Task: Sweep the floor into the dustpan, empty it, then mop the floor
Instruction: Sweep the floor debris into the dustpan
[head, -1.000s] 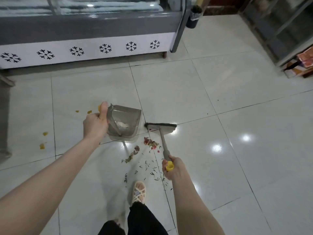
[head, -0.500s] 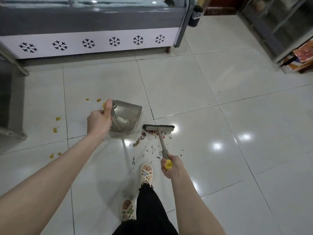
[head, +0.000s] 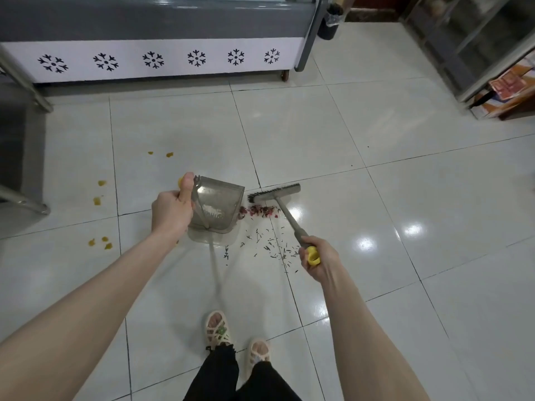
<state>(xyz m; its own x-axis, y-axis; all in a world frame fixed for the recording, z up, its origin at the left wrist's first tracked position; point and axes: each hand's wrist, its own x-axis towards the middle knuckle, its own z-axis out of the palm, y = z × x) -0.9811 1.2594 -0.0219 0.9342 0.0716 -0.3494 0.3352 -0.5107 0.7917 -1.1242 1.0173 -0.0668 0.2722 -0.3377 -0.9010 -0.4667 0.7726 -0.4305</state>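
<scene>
Sweep in progress
Left hand (head: 170, 211) grips dustpan (head: 217, 206), right hand (head: 318, 261) grips broom (head: 275, 192); flick debris (head: 257, 212) toward left hand, pan lip flat.

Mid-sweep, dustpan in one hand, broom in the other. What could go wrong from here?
1. The red scraps lie at the dustpan corner, so a stroke of the broom could push them past it.
2. The dark slivers lie nearer the person than the broom head and may be missed.
3. The yellow spots left of the dustpan might smear if swept.
</scene>
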